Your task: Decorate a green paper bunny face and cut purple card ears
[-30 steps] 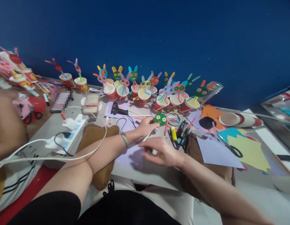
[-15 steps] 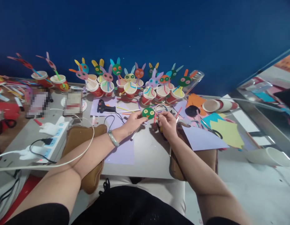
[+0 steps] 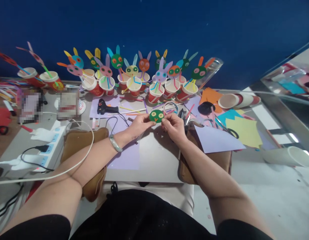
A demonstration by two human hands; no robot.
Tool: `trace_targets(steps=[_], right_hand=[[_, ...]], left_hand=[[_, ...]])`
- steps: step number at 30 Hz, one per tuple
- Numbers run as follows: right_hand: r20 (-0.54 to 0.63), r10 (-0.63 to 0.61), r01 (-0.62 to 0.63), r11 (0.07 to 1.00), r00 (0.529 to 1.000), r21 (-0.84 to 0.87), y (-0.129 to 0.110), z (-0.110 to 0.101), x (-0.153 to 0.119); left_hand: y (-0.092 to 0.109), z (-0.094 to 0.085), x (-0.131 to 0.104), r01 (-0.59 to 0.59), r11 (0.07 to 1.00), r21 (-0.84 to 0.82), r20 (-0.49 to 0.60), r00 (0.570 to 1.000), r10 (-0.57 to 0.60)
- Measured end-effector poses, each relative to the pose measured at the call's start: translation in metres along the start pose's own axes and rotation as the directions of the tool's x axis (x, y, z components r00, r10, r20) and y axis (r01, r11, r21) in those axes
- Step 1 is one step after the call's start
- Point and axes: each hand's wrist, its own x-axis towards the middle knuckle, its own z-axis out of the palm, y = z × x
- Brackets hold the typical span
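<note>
A round green paper face (image 3: pixel 156 115) with pale ring eyes and a small orange mouth is held over the middle of the table. My left hand (image 3: pixel 141 126) pinches its left edge. At the lower right edge, the thumb and fingers of my right hand (image 3: pixel 174 128) close on the same face. Behind my hands stands a row of red-and-white paper cups (image 3: pixel 156 93) with paper rabbit figures (image 3: pixel 160 76) in them. Coloured sticks (image 3: pixel 134 109) lie just beyond the face. A black glue gun (image 3: pixel 106 107) rests to the left.
On the left are a white power strip (image 3: pixel 50 146) and a looping white cable (image 3: pixel 90 146). Brown cushions (image 3: pixel 94 183) lie under my forearms. To the right are a lilac sheet (image 3: pixel 219 139), yellow paper (image 3: pixel 245 131), scissors (image 3: pixel 233 132) and stacked cups (image 3: pixel 239 100) on their side.
My right hand has come left to the green face and now grips its right edge; before, it was apart from it. The view has shifted slightly.
</note>
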Motion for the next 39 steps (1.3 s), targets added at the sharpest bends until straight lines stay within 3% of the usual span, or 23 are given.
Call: trace_targets(steps=[3,9,16,26,30,35,37,39], right_hand=[[-0.013,0.018,-0.017,1.000,1.000,0.022,-0.002,-0.001,0.000],[0.007,0.002,-0.002,1.000,1.000,0.006,-0.003,-0.002,0.001],[0.050,-0.014,0.014,1.000,0.999,0.007,0.001,0.001,0.000],[0.021,0.149,-0.151,0.975,0.989,0.166,0.004,0.000,0.007],[0.005,0.161,-0.159,0.969,0.987,0.187,0.003,-0.001,0.008],[0.002,0.178,-0.175,0.967,0.984,0.186,0.003,-0.002,0.009],[0.001,0.174,-0.172,0.969,0.985,0.179,0.003,-0.002,0.009],[-0.001,0.172,-0.169,0.971,0.985,0.167,0.002,-0.003,0.009]], left_hand=[[0.001,0.000,-0.001,0.016,1.000,-0.004,0.034,0.999,-0.015],[0.007,0.004,-0.002,0.019,1.000,-0.013,-0.025,0.999,-0.019],[0.007,0.001,-0.002,-0.020,0.998,0.058,-0.001,1.000,0.020],[0.010,-0.004,0.001,0.078,0.997,0.024,0.021,0.997,-0.078],[0.005,-0.006,0.005,0.073,0.997,0.041,-0.030,0.997,-0.071],[0.001,-0.013,0.008,-0.025,0.959,0.282,-0.079,0.996,0.049],[0.002,-0.018,0.006,-0.070,0.867,0.493,-0.055,0.992,0.111],[0.003,-0.021,0.001,-0.103,0.692,0.715,0.007,0.990,0.140]])
